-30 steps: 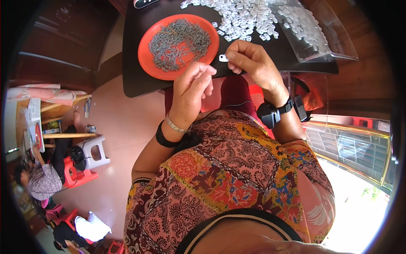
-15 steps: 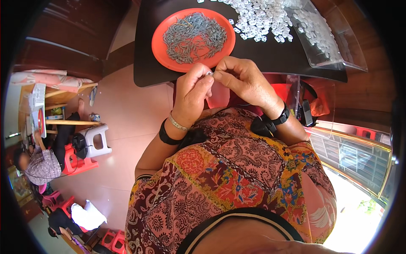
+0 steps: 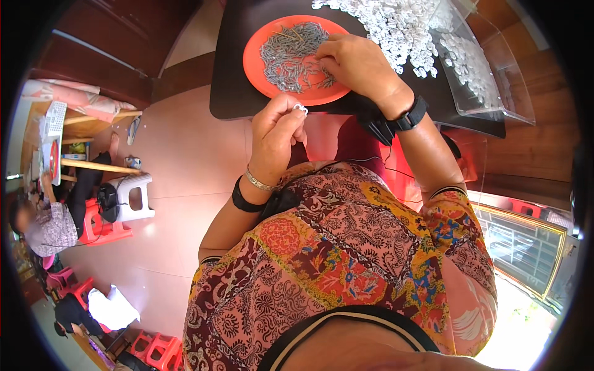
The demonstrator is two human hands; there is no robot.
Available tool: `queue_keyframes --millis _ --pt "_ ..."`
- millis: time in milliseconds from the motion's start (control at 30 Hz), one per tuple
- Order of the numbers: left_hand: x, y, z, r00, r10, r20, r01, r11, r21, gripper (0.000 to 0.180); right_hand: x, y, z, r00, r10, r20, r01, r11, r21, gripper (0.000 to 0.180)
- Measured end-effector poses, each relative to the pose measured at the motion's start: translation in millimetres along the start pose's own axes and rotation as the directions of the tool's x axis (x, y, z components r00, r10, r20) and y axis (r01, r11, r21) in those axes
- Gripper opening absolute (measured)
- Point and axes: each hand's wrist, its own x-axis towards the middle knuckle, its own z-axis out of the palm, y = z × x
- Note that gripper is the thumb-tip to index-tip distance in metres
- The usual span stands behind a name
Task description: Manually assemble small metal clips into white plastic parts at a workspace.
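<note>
Between the thumb and forefinger of my left hand [image 3: 275,133] is a small white plastic clip [image 3: 300,109], gripped just in front of the table edge. My right hand [image 3: 362,65] reaches over the red plate [image 3: 252,62], its curled fingertips down at the right side of a heap of small grey screws [image 3: 291,52]. Whatever those fingertips pinch is hidden by the hand. Many more white plastic clips [image 3: 402,34] lie loose on the dark table, right of the plate.
A clear plastic tray [image 3: 510,111] with more white clips stands at the right of the black table [image 3: 232,99]. Off to the left, a person [image 3: 62,226] sits near a grey stool [image 3: 133,195] and red stools. A glass-topped case [image 3: 520,241] is at the right.
My right hand has left the clip by my left hand and moved up and right to the screws on the plate. My left hand still holds the clip.
</note>
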Motion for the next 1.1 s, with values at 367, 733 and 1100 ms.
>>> queue_keyframes --millis 367,733,1100 --pt "0 -2 0 0.999 0.035 -0.007 -0.035 0.999 -0.024 0.013 22 3 13 0.983 -0.136 0.125 0.169 0.935 -0.311 0.011" --pt "3 -7 7 1.000 0.024 -0.002 -0.024 0.998 -0.052 0.012 24 14 3 0.985 -0.115 0.130 0.126 0.989 -0.084 0.015" --pt "9 5 5 0.999 -0.039 0.032 0.040 0.998 -0.045 0.015 4 4 -3 0.984 0.114 0.137 -0.179 0.672 0.719 0.012"
